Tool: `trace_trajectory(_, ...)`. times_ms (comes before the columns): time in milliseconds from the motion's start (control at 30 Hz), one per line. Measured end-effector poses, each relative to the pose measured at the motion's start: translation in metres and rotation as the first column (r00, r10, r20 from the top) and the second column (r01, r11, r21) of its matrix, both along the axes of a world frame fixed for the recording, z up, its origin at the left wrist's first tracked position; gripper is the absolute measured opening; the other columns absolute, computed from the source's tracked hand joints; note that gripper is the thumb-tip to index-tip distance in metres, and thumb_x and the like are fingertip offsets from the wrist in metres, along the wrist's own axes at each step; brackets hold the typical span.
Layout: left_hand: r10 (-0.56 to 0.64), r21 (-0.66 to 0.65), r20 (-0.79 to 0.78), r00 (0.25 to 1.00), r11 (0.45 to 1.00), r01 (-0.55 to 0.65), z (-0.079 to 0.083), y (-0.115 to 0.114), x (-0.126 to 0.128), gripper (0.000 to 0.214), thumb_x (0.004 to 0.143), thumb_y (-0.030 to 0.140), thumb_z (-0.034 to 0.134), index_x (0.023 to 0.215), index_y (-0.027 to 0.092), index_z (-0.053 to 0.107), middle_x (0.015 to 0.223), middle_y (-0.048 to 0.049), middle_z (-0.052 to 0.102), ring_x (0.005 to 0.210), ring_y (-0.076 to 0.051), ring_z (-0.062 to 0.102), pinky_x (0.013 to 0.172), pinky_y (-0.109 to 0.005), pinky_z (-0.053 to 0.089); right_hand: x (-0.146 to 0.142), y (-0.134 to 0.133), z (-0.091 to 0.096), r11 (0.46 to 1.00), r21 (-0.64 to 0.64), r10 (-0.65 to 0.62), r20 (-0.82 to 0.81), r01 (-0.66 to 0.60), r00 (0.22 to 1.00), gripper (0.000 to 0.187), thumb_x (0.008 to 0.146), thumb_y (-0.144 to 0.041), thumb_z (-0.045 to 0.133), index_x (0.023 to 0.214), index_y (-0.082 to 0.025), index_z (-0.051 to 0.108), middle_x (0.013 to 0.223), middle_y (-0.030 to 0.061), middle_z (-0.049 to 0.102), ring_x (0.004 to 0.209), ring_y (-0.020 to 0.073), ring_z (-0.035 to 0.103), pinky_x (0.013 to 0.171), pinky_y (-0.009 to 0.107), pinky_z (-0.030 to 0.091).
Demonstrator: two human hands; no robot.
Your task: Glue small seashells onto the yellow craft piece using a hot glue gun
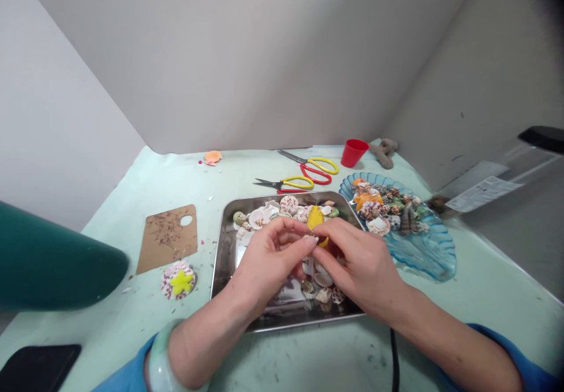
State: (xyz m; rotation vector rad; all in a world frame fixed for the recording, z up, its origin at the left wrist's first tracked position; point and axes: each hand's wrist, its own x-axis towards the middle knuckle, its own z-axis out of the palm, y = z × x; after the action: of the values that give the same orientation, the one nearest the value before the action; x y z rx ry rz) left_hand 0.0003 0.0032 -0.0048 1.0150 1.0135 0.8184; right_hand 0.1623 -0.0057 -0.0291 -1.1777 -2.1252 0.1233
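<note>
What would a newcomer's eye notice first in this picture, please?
Probably the left hand and right hand, their fingers brought close together over a metal tray of seashells, in the middle. Next, on the right, the translucent blue dish with more shells, and the bright red cup beyond it. A large dark green object juts in at the left edge.

Tray point(225, 258): silver-grey, darkening in shadow.
Shells in the tray point(289, 205): white and cream, several speckled reddish-brown, some green.
Scalloped dish point(434, 255): translucent blue.
Shells on the dish point(388, 205): orange, brown, dark mottled with white.
Scissors point(305, 160): dark blades, red and yellow handles.
Cup point(353, 153): solid red.
Card point(170, 239): tan, flecked dark brown.
Spotted shell piece point(166, 278): white and purplish-red, under a bright yellow star point(181, 282).
Sleeve point(127, 372): blue.
Bangle point(160, 359): pale green and white.
Tabletop point(176, 186): pale mint.
</note>
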Motion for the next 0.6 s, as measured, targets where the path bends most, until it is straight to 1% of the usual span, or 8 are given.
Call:
trace_trajectory(133, 0.001, 0.004, -0.012, 1.000, 1.000, -0.001, 0.0006, -0.0001, 0.0004, 0.020, 0.075, 0.028, 0.065, 0.086, 0.015, 0.053, 0.068, 0.0032, 0.058, 0.047, -0.006, 0.049, 0.050, -0.021, 0.043, 0.0008, -0.0005, -0.0016, 1.000, -0.017, -0.006, 0.000, 0.006, 1.000, 0.008, 0.088, -0.021, 0.051, 0.091, -0.017, 0.056, 0.076, 0.0019, 0.059, 0.063, 0.0119, 0.052, 0.058, 0.025, 0.039)
trace_trajectory(300, 0.016, 0.007, -0.015, 1.000, 1.000, -0.016, -0.0006, -0.0001, 0.0006, 0.018, 0.076, 0.028, 0.063, 0.084, 0.016, 0.052, 0.060, 0.0056, 0.054, 0.044, -0.005, 0.046, 0.049, -0.021, 0.043, -0.0004, -0.0012, -0.0008, 1.000, -0.008, -0.014, -0.008, 0.014, 1.000, 0.008, 0.088, -0.024, 0.053, 0.088, -0.017, 0.056, 0.076, 0.0012, 0.059, 0.064, 0.0114, 0.052, 0.058, 0.024, 0.038)
trace_trajectory(400, 0.022, 0.002, -0.025, 0.999, 1.000, -0.022, -0.0020, -0.0001, 0.0005, 0.017, 0.078, 0.030, 0.061, 0.084, 0.017, 0.051, 0.056, 0.0068, 0.052, 0.044, -0.005, 0.046, 0.049, -0.021, 0.042, -0.0009, -0.0009, 0.0002, 1.000, 0.000, -0.012, -0.011, 0.012, 1.000, 0.007, 0.089, -0.024, 0.052, 0.088, -0.018, 0.056, 0.076, 0.0008, 0.059, 0.064, 0.0110, 0.052, 0.058, 0.024, 0.038)
trace_trajectory(600, -0.003, 0.012, -0.068, 0.998, 1.000, 0.003, -0.0009, 0.0006, 0.0012, 0.019, 0.079, 0.034, 0.059, 0.083, 0.018, 0.050, 0.055, 0.0072, 0.049, 0.043, -0.006, 0.045, 0.047, -0.020, 0.042, -0.0006, -0.0005, 0.0000, 1.000, -0.006, -0.001, -0.026, 0.001, 1.000, 0.008, 0.089, -0.025, 0.053, 0.088, -0.017, 0.056, 0.075, 0.0006, 0.057, 0.064, 0.0109, 0.051, 0.058, 0.024, 0.038)
